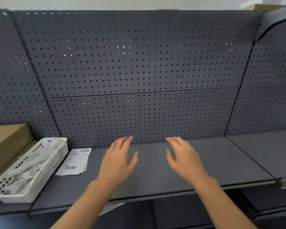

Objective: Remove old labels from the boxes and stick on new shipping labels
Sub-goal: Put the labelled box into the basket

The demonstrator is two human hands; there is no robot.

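- Head view, hands: the left hand [117, 161] and the right hand [185, 159] are both stretched forward over the middle of the dark shelf [155, 179]. Their fingers are straight and slightly spread and they hold nothing. Whether the palms touch the shelf or hover just above it cannot be told.
- Head view, boxes: the bare shelf between and under the hands has no box on it. One cardboard box [7, 142] sits at the far left, well apart from both hands and partly cut off by the frame edge. Whether an old label is on it cannot be made out.
- Head view, labels: a small stack of printed labels [74, 161] with barcodes lies flat on the shelf, just beside the white basket [56, 156] and near the left hand.
- Head view, basket: it holds crumpled white scraps, which could be peeled labels or backing paper. That is a guess.
- Head view, progress: no peeling or sticking is under way. The scraps hint that some stripping is done, but new labels are still in the stack. The box at the left probably has to be brought in front of the person first.
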